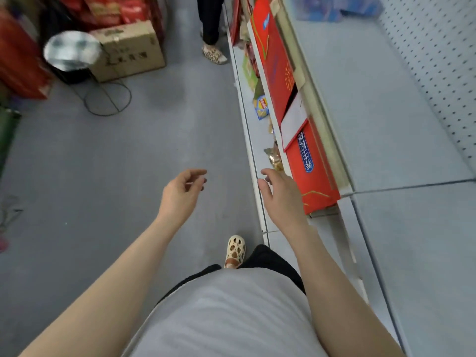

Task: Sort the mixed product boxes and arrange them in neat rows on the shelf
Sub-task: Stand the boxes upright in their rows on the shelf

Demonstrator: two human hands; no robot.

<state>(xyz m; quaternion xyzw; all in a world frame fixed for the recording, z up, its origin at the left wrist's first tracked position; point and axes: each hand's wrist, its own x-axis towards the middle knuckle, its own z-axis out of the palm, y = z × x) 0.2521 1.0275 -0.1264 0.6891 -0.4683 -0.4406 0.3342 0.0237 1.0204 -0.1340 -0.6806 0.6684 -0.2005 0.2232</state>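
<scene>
Both hands are empty: the left hand hangs over the floor with fingers loosely curled, and the right hand reaches, fingers relaxed, beside the nearest red box standing at the shelf's front edge. The step looks like a reach; next, the person must grip that box.
</scene>
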